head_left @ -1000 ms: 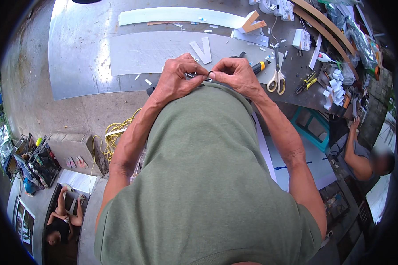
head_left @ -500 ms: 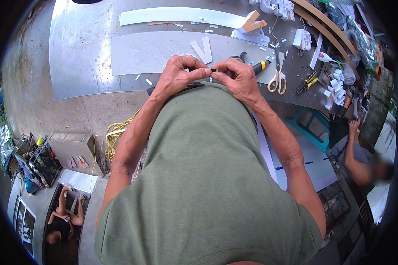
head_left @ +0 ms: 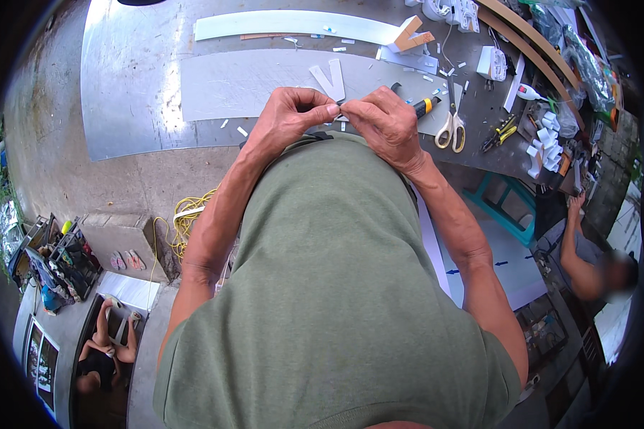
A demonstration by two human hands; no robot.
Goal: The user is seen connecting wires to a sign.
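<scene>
The left hand (head_left: pixel 288 118) and the right hand (head_left: pixel 383 123) meet fingertip to fingertip just above the chest of the green shirt (head_left: pixel 329 286), both curled shut and pinching between them a small white piece (head_left: pixel 340 114) that is almost wholly hidden by the fingers; its shape cannot be made out. The pinch sits over the near edge of the grey metal worktable (head_left: pixel 136 86). Just beyond the fingers lies a white V-shaped cutout (head_left: pixel 329 77) on a pale grey sheet (head_left: pixel 250 82). Behind the right knuckles a yellow and black utility knife (head_left: pixel 423 107) pokes out, its blade end hidden by the hand. Beside it lie scissors with pale handles (head_left: pixel 451 125), and further right yellow-handled pliers (head_left: pixel 499 132) and a heap of small white cut pieces (head_left: pixel 547 139). Along the far edge runs a long white strip (head_left: pixel 293 25), with a tan block letter (head_left: pixel 411 34) at its end and a white boxy package (head_left: pixel 492 63) near it, its markings too small to tell. Below the table a coil of yellow cord (head_left: pixel 186 218) lies on the concrete floor. At the right rim another person (head_left: pixel 587 261) reaches up, partly cut off.
</scene>
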